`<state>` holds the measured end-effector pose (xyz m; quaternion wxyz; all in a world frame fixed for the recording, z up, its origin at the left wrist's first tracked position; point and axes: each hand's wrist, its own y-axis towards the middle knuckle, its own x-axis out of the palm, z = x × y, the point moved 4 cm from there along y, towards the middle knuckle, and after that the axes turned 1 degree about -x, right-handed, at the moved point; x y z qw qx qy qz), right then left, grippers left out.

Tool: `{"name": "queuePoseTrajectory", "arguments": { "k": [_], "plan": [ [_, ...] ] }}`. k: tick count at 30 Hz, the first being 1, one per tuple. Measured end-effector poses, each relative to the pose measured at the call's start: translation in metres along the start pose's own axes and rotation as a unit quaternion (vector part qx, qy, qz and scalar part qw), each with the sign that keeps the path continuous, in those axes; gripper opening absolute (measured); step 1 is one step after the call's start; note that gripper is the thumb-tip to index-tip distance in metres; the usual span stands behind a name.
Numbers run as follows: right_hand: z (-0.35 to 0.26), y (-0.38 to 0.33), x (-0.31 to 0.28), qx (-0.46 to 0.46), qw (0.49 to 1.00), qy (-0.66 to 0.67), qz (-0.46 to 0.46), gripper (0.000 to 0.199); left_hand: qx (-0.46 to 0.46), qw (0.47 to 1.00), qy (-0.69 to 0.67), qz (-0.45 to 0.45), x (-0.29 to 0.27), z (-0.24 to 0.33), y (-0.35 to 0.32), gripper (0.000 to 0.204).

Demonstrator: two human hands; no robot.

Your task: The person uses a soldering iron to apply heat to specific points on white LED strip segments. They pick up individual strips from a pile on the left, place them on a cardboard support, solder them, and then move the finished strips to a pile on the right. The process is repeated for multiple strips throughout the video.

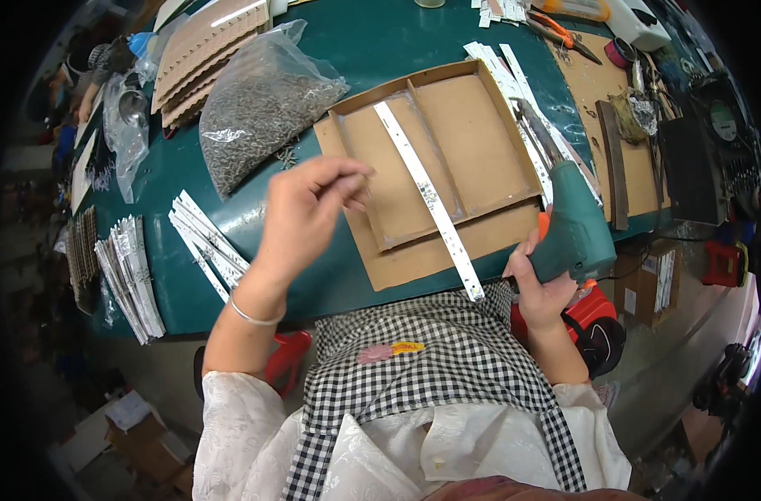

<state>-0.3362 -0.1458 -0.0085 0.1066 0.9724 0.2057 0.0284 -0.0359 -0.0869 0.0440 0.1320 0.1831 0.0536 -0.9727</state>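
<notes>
Matt brown cardboard tray (pixel 472 134); glossy white strip (pixel 428 197); green plastic power tool (pixel 574 230); clear crinkled plastic bag (pixel 259 100).

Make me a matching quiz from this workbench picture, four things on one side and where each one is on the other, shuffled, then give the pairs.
Things:
1. green power tool
2. long white strip
3. clear bag of small metal parts
4. silver bracelet

Places:
A. on the left wrist
B. on the green table, left of the cardboard tray
C. in the right hand
D. lying diagonally across the cardboard tray

Pairs: 1-C, 2-D, 3-B, 4-A
</notes>
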Motion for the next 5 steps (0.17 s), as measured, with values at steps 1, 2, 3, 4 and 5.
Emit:
{"name": "queuePoseTrajectory", "arguments": {
  "k": [1,2,3,4,5],
  "plan": [
    [0.000,0.002,0.002,-0.007,1.000,-0.008,-0.011,0.068,-0.025,0.992,-0.121,-0.032,0.011,0.001,-0.005,0.016],
    [0.000,0.005,0.004,-0.014,1.000,-0.017,-0.021,0.069,-0.051,0.967,-0.239,-0.064,0.022,0.002,-0.009,0.017],
    [-0.002,0.009,0.009,-0.015,0.999,-0.014,-0.030,0.072,-0.063,0.954,-0.281,-0.084,0.032,0.004,-0.013,0.019],
    [-0.004,0.012,0.013,-0.016,0.999,-0.012,-0.040,0.074,-0.075,0.937,-0.325,-0.104,0.042,0.005,-0.016,0.023],
    [-0.005,0.012,0.012,-0.016,0.999,-0.014,-0.037,0.074,-0.087,0.918,-0.367,-0.124,0.052,0.005,-0.018,0.027]
  ]
}}
